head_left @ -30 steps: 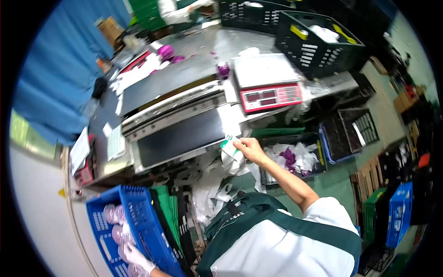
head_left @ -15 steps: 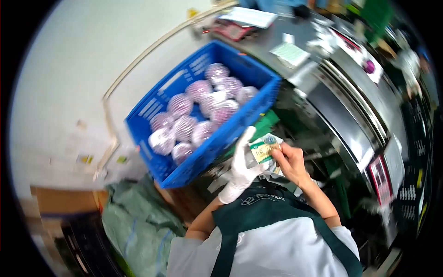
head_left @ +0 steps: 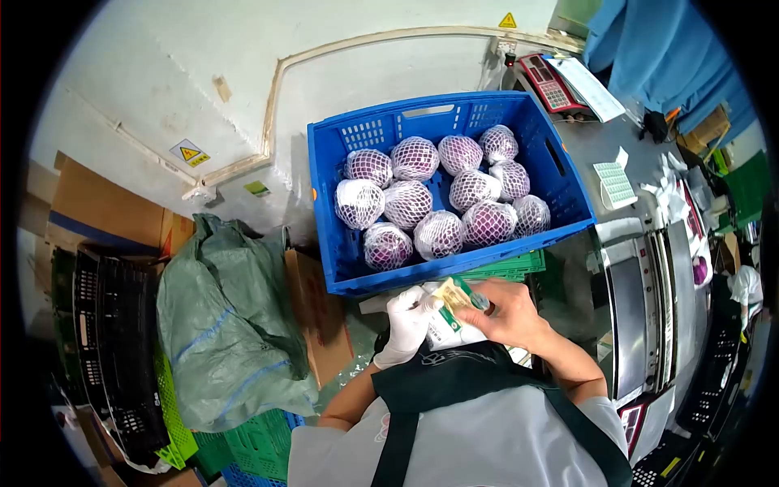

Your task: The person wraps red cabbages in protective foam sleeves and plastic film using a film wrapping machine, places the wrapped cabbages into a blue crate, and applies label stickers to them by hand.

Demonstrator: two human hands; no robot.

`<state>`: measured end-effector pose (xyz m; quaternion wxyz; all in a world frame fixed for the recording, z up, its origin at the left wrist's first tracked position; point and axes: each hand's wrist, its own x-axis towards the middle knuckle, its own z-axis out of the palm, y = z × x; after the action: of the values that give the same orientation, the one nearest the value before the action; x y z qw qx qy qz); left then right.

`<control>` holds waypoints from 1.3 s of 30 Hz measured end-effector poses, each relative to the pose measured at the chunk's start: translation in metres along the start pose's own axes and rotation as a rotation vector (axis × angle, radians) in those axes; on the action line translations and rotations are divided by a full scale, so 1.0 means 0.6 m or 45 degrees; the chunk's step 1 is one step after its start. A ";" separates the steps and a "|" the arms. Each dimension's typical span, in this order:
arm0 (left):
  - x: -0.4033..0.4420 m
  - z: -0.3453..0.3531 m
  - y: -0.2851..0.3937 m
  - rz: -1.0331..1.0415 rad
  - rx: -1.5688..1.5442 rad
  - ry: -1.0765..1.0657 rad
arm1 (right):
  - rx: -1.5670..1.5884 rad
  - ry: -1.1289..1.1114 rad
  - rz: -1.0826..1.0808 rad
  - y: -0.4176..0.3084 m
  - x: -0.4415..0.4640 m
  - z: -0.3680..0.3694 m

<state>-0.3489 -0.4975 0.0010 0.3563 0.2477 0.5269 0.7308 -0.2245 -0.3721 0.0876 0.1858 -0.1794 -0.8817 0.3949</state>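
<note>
My left hand, in a white glove, pinches the left side of some green, white and yellow printed labels in front of my apron. The bare right hand grips their right side with thumb and fingers. One label bends up at the top; how many there are I cannot tell. Just beyond my hands stands a blue plastic crate. Inside it lie several purple cabbages, round and wrapped in white foam netting.
Right of the crate, a metal counter bears a red calculator-like device, papers and a sheet of stickers. A steel machine stands at right. On the left are a green sack, cardboard and black crates.
My view has turned, so the crate now sits level ahead. The left hand, formerly spread beside the labels, has closed on them. Both hands have come closer together.
</note>
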 end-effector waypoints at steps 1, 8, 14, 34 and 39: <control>0.001 0.002 0.004 -0.039 -0.056 -0.057 | 0.054 0.023 -0.043 0.014 0.006 0.000; 0.011 0.088 -0.003 -0.509 0.107 -0.282 | 0.137 0.047 0.255 0.171 0.132 -0.175; 0.021 0.082 0.025 -0.290 0.437 0.768 | -0.289 0.248 0.330 0.383 0.302 -0.296; -0.104 -0.025 0.052 0.482 0.660 1.859 | -0.468 -0.050 0.106 0.578 0.451 -0.266; -0.022 0.064 -0.024 0.298 0.600 1.492 | -0.593 -0.146 0.211 0.562 0.473 -0.268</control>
<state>-0.3086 -0.4823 0.0002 -0.1367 -0.0651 0.7502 0.6436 -0.3380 0.0708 -0.0174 0.0561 -0.2664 -0.9402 0.2047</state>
